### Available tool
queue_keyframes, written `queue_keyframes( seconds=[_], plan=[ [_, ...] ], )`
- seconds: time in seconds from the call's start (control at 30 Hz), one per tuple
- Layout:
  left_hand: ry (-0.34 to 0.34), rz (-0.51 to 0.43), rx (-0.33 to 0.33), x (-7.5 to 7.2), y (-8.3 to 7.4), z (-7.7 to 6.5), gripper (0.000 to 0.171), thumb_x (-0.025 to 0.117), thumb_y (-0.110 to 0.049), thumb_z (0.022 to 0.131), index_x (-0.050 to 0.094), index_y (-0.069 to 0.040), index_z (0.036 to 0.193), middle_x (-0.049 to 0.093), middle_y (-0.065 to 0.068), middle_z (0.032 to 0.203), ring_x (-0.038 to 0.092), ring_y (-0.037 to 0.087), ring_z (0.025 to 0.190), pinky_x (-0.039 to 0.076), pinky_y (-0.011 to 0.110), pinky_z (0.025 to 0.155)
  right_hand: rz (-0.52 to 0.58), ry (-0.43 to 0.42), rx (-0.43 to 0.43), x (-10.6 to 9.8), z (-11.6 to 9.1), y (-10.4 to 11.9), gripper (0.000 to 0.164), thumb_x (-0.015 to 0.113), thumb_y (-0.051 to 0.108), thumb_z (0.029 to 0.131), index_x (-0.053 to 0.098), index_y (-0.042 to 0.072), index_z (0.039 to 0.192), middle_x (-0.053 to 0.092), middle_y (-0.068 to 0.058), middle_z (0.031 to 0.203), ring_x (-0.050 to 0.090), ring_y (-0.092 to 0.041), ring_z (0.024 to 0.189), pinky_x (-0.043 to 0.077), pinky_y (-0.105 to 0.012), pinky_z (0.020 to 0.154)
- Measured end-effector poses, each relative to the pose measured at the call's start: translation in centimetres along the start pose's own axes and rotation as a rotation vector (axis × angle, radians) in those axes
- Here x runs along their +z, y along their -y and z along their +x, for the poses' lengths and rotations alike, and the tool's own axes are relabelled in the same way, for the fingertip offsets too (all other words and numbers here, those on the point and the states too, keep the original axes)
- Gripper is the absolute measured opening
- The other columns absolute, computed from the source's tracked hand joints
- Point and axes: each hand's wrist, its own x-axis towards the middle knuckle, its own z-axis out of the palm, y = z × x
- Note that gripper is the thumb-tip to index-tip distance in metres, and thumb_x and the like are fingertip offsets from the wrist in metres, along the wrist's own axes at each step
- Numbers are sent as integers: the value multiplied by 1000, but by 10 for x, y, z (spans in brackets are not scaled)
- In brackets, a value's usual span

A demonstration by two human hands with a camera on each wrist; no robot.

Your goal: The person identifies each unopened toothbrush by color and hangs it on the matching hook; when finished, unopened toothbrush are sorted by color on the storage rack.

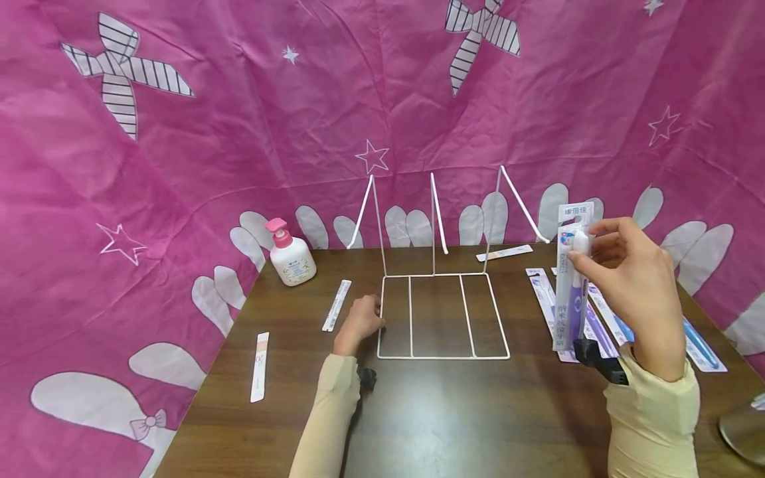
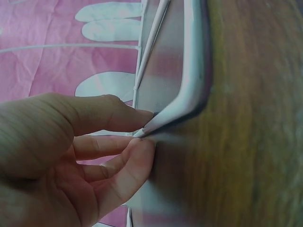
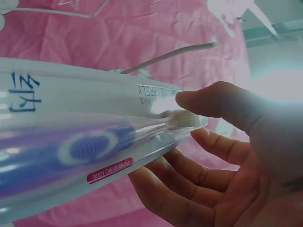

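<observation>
Currently, my right grip (image 1: pixel 636 285) pinches a packaged toothbrush (image 1: pixel 572 292) upright, right of frame; my left grip (image 1: pixel 361 318) pinches the wire rack (image 1: pixel 433 274), centre. Lifting appears complete, placement outstanding: the hooks (image 1: pixel 439 218) are bare, further packages (image 1: pixel 705 346) lie on the counter (image 1: pixel 454 411), lower right. Legible lettering: "康倍佳", "EXTRELY", "BODY CREAM BRUSH".

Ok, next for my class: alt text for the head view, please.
A person's right hand holds up a purple-handled toothbrush in clear plastic packaging, while their left hand pinches a white wire rack on a brown wooden table. Behind hangs a pink fabric backdrop.
</observation>
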Motion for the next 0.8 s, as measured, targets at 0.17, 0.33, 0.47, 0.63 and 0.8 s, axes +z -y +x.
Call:
queue_keyframes(
  seconds=[0.17, 0.33, 0.47, 0.63, 0.8],
  plan=[
    [-4, -14, -2, 1, 0, 0, 28, 79, 2, 76, 65, 4, 99, 57, 6, 77, 53, 21, 68, 46, 33, 61, 64, -28, -45, -7, -8, 12, 42, 82, 3, 81, 61, 1, 118, 59, 28, 85, 56, 16, 67, 39, -4, 69],
    [-6, -10, -11, 1, -1, 0, 27, 80, 1, 76, 65, 3, 99, 57, 6, 77, 53, 21, 68, 47, 33, 61, 118, -53, -97, -5, -15, 28, 48, 83, -5, 77, 62, 1, 120, 59, 30, 87, 57, 12, 68, 43, -5, 67],
    [-9, -14, -14, 0, -2, -1, 28, 79, 1, 76, 65, 4, 100, 58, 6, 77, 54, 21, 69, 47, 34, 62, 144, -45, -156, 2, -19, 38, 50, 84, -8, 74, 63, 0, 118, 61, 29, 89, 58, 12, 70, 44, -6, 68],
    [-8, -17, -18, 2, -1, 1, 27, 80, 1, 77, 66, 3, 100, 58, 6, 78, 54, 21, 69, 48, 34, 63, 149, -8, -244, 15, -21, 46, 51, 85, -11, 71, 60, -3, 115, 69, 7, 90, 58, 14, 75, 45, -6, 68],
    [-7, -29, -27, 2, 1, 1, 29, 80, 1, 77, 66, 4, 102, 59, 6, 80, 55, 21, 70, 49, 34, 65, 218, 30, -263, 34, -23, 55, 50, 86, -10, 70, 61, -2, 113, 70, -12, 88, 60, 9, 76, 47, -8, 66]
  ],
)
